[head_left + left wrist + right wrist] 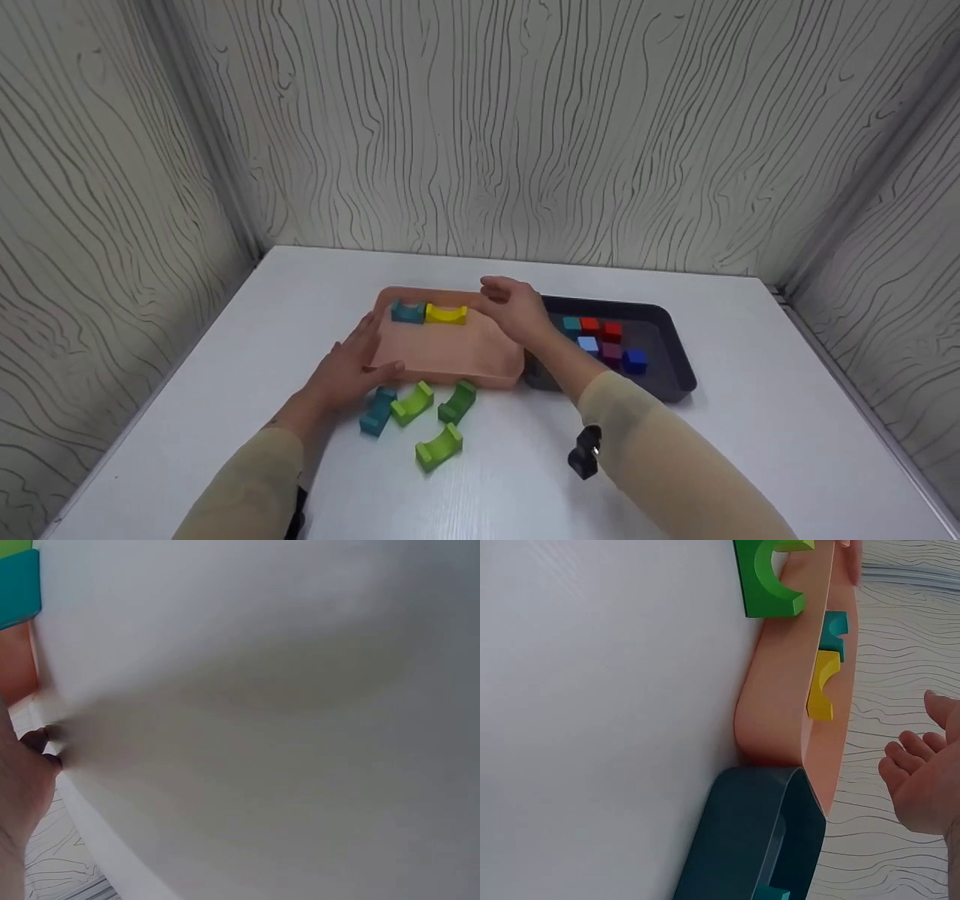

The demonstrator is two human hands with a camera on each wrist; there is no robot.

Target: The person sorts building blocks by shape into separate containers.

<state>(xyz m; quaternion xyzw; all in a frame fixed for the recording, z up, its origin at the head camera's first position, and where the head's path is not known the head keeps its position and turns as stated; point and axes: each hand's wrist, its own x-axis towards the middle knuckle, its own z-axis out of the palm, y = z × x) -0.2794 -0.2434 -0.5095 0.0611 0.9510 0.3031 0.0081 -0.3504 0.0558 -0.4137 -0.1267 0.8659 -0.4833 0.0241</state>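
Note:
My left hand [346,375] rests against the left side of the salmon-pink tray [450,356], fingers straight along its rim and thumb at the front corner. Above that tray's back right part, my right hand [517,311] is raised with loosely bent fingers and nothing in them; the right wrist view shows the thumb apart from the fingers. Inside the tray a teal arch block [408,312] and a yellow arch block [823,686] stand end to end near the back. In front of it lie a teal block [378,412], a dark green arch block [457,403] and two lime ones [412,403].
To the right, touching the pink tray, is a dark grey tray [660,375] with several small cubes, among them a blue cube [634,361] and a red cube [613,331]. Patterned panels [480,135] enclose the white table [510,480] at the back and sides.

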